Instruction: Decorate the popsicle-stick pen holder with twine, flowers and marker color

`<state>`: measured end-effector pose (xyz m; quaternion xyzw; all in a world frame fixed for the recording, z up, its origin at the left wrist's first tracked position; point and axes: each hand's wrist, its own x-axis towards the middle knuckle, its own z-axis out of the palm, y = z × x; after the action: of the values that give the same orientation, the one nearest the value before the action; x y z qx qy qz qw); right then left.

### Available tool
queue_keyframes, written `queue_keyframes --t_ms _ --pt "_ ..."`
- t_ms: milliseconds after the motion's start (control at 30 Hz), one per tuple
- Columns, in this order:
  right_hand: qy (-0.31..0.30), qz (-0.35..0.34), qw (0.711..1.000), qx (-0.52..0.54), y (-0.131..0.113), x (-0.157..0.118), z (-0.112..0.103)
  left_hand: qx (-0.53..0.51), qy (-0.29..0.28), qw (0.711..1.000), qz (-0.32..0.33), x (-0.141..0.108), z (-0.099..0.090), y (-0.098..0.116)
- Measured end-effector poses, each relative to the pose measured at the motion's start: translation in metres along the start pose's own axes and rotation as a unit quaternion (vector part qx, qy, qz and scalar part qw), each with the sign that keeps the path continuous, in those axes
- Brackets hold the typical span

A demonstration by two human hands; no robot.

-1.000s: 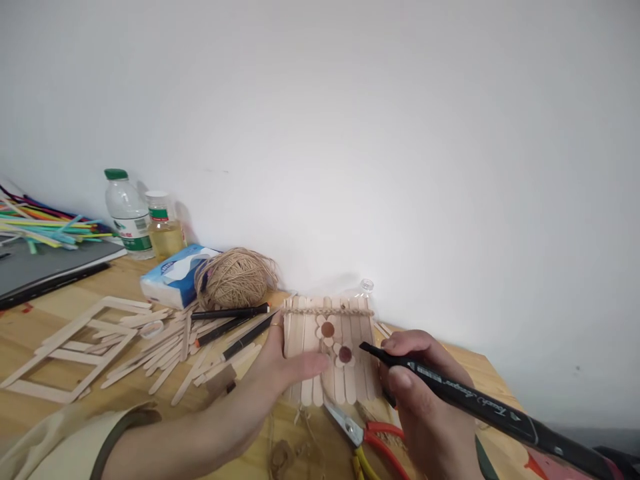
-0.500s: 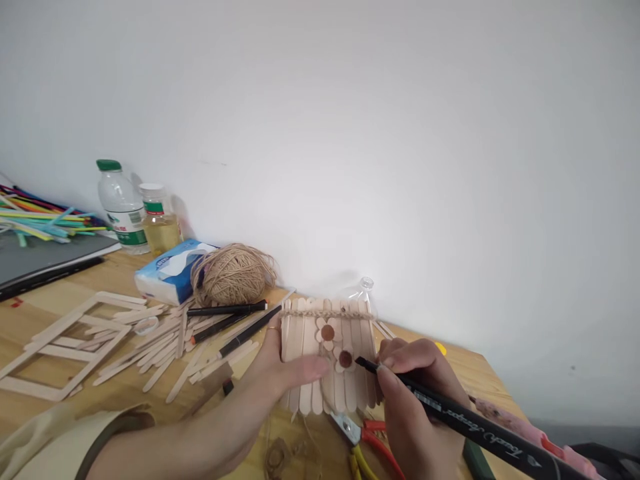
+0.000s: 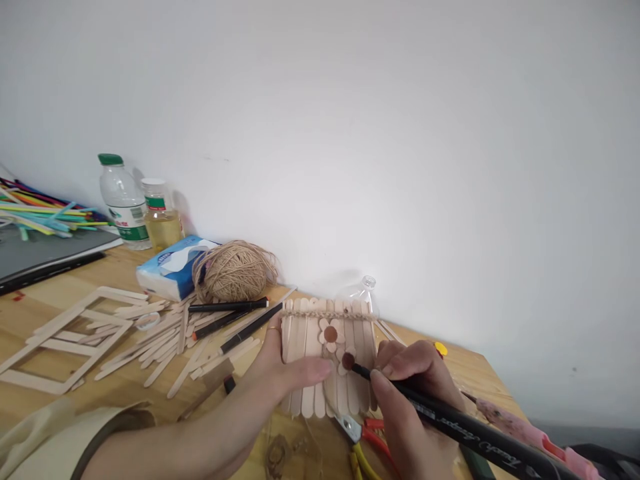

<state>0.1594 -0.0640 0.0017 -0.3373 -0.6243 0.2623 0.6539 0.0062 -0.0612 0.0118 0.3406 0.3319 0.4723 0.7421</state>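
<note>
A panel of upright wooden craft sticks point(image 3: 305, 340) is gripped at its left side by my left hand point(image 3: 270, 383), the thumb lying across its front. Braided twine point(image 3: 320, 314) runs along the panel's upper part. Two small wooden flowers with brown centres are on its front, an upper one point(image 3: 331, 335) and a lower one point(image 3: 349, 361). My right hand point(image 3: 417, 393) holds a black marker point(image 3: 470, 433), its dark tip at the lower flower's brown centre. Whether the tip touches it is hard to tell.
Red-and-yellow-handled scissors point(image 3: 354, 430) lie below the panel. Loose sticks point(image 3: 155, 343), markers point(image 3: 230, 307), a twine ball point(image 3: 237, 272), a tissue pack point(image 3: 175, 267) and two bottles point(image 3: 123, 207) stand or lie left. A pink-handled tool point(image 3: 510, 420) is at right.
The marker tip has moved left, from beside the lower flower onto its brown centre. My right hand has shifted slightly with it. My left hand keeps its grip on the panel.
</note>
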Motion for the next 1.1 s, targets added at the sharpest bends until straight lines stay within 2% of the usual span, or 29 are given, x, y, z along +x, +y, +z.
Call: queue_keyframes --t_ms 167,233,400,533,700,867,1100 --pt "0.006 -0.005 0.999 -0.042 -0.0026 -0.0006 -0.0004 0.001 0.014 1.0 -0.004 -0.0011 -0.0006 -0.0002" --pt "0.01 -0.01 0.999 -0.037 -0.0028 -0.0009 -0.0005 0.0 0.019 1.0 -0.005 -0.0016 -0.0009 -0.0001" --pt "-0.01 -0.001 0.999 -0.03 -0.002 -0.0016 -0.0007 0.0 -0.007 1.0 -0.006 -0.0017 -0.0017 0.0006" --pt "0.007 -0.007 0.999 -0.04 -0.0012 -0.0013 0.0001 -0.003 -0.004 1.0 -0.002 -0.0015 -0.0017 0.0001" --pt "-0.003 0.006 0.999 -0.031 -0.0019 -0.0018 0.0001 0.004 0.009 1.0 -0.005 -0.0003 0.0005 0.0037" --pt "0.006 -0.009 1.0 -0.02 -0.0025 -0.0009 0.0011 0.006 -0.004 1.0 -0.004 -0.0008 0.0014 0.0053" --pt "0.012 0.008 1.0 -0.021 -0.0044 -0.0022 0.0014 0.004 0.005 1.0 -0.011 -0.001 0.0018 0.0063"
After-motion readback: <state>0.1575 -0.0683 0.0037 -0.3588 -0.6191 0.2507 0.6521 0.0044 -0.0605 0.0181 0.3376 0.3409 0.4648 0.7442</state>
